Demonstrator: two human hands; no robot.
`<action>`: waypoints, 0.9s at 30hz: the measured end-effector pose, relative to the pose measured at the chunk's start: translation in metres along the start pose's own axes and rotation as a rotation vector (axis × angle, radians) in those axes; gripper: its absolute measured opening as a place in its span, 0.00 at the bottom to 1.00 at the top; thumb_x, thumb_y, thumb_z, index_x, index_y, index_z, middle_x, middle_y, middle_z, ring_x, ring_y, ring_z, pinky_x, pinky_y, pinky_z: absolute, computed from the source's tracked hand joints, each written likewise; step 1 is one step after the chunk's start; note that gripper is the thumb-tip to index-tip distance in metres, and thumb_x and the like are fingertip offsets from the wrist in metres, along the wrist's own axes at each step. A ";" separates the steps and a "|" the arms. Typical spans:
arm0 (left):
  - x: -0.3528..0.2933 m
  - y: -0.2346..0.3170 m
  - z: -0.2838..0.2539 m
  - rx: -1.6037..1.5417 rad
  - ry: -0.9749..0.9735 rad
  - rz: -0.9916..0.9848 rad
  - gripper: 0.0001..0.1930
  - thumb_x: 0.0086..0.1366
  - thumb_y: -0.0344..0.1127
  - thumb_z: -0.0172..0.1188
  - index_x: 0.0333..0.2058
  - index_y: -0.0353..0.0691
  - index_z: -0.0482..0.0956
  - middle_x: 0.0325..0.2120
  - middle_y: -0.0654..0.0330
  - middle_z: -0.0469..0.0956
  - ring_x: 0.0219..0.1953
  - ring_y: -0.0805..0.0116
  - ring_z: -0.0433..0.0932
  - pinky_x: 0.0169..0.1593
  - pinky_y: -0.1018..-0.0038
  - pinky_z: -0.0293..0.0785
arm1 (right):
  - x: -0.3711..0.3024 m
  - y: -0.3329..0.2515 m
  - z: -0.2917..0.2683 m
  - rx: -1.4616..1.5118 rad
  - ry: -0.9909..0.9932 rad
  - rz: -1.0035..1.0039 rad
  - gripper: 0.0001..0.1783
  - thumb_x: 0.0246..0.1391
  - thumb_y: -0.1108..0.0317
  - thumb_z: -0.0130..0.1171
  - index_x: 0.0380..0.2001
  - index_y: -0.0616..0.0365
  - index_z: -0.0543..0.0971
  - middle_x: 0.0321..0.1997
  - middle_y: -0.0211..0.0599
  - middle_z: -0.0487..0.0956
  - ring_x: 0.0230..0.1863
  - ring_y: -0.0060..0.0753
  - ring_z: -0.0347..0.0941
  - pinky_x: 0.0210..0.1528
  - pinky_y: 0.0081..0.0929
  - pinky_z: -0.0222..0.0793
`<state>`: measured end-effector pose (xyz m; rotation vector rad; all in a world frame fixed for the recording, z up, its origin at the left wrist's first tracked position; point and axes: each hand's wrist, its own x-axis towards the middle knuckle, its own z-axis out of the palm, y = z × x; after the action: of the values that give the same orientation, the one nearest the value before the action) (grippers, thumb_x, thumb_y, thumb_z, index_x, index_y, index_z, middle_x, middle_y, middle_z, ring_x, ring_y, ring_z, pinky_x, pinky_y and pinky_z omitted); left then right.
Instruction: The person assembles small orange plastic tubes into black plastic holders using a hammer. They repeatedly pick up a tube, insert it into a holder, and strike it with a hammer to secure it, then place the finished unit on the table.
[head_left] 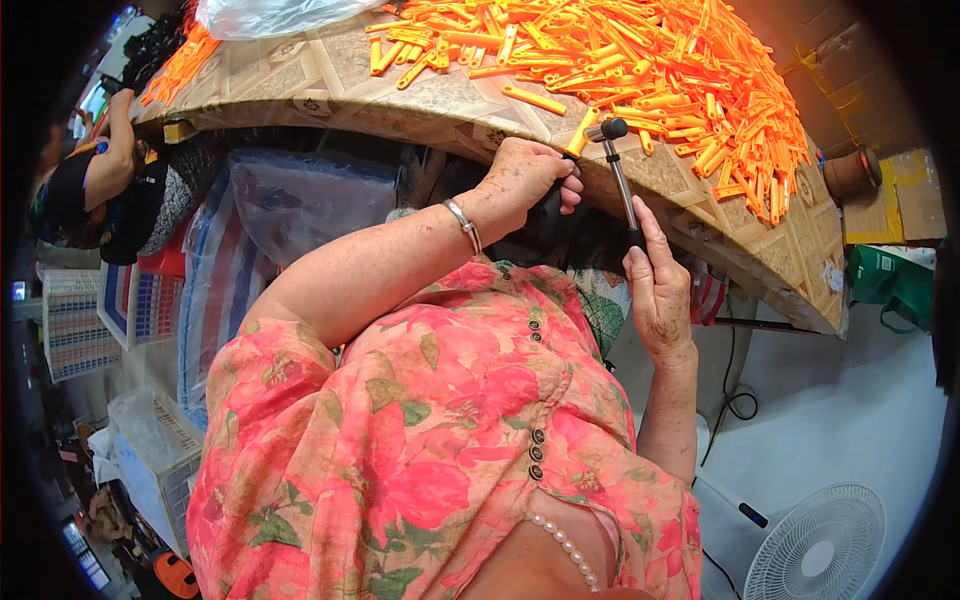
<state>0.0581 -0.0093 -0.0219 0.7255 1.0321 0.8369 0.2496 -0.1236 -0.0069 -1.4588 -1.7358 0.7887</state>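
Note:
My left hand [528,182] is closed at the table's near edge. From its fingers an orange plastic piece [582,132] sticks up, and a black handle-like part [546,208] hangs below; the fingers hide how the two join. My right hand [660,290] grips a small hammer [618,172] with a black rounded head, a metal shaft and a black grip. The hammer's head is right beside the top of the orange piece; whether they touch I cannot tell. One loose orange piece [534,99] lies on the table just beyond my left hand.
A large heap of orange plastic pieces [690,80] covers the right of the patterned table [330,75]. A clear plastic bag [280,15] lies at the back. Another person's arm [115,150] is at far left. A white fan [818,555] stands lower right, cardboard boxes [915,195] at right.

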 end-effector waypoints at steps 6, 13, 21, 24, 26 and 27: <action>-0.002 0.004 -0.001 0.014 0.001 -0.017 0.07 0.66 0.26 0.54 0.34 0.26 0.77 0.25 0.53 0.79 0.23 0.67 0.79 0.28 0.71 0.80 | 0.003 0.001 0.001 -0.098 -0.063 -0.024 0.29 0.64 0.74 0.46 0.68 0.47 0.63 0.27 0.39 0.73 0.24 0.27 0.66 0.31 0.26 0.66; -0.004 0.009 0.001 0.027 -0.002 -0.036 0.07 0.66 0.26 0.54 0.33 0.27 0.77 0.25 0.54 0.79 0.24 0.67 0.79 0.29 0.71 0.80 | -0.001 -0.007 0.004 -0.098 0.032 -0.131 0.29 0.64 0.74 0.47 0.68 0.51 0.63 0.35 0.56 0.78 0.29 0.47 0.75 0.36 0.34 0.70; -0.004 0.008 0.002 0.011 0.017 -0.026 0.06 0.66 0.26 0.54 0.34 0.27 0.77 0.25 0.53 0.79 0.24 0.66 0.79 0.28 0.71 0.80 | 0.004 -0.007 0.003 -0.168 -0.031 -0.088 0.29 0.64 0.74 0.46 0.68 0.51 0.62 0.36 0.58 0.78 0.35 0.56 0.77 0.39 0.39 0.71; -0.002 0.006 0.001 0.012 0.008 -0.023 0.06 0.66 0.26 0.54 0.33 0.27 0.77 0.25 0.53 0.79 0.24 0.66 0.79 0.28 0.71 0.80 | 0.003 -0.009 0.005 -0.140 0.008 -0.139 0.29 0.64 0.73 0.46 0.68 0.51 0.62 0.39 0.59 0.79 0.38 0.58 0.77 0.41 0.42 0.72; 0.003 0.003 -0.002 0.027 -0.007 -0.001 0.06 0.66 0.25 0.54 0.33 0.27 0.77 0.25 0.53 0.79 0.24 0.66 0.79 0.28 0.71 0.80 | 0.008 -0.004 0.008 -0.219 -0.053 -0.144 0.29 0.64 0.73 0.46 0.68 0.51 0.61 0.42 0.59 0.79 0.40 0.59 0.77 0.42 0.43 0.72; 0.001 0.005 -0.001 0.029 0.005 -0.011 0.06 0.65 0.25 0.55 0.33 0.27 0.77 0.25 0.53 0.79 0.24 0.66 0.79 0.28 0.71 0.80 | 0.011 -0.002 0.006 -0.236 -0.076 -0.105 0.29 0.64 0.73 0.46 0.68 0.52 0.61 0.43 0.59 0.79 0.41 0.59 0.77 0.43 0.44 0.72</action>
<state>0.0566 -0.0061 -0.0186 0.7415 1.0536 0.8161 0.2426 -0.1131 -0.0063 -1.4916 -2.0004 0.6072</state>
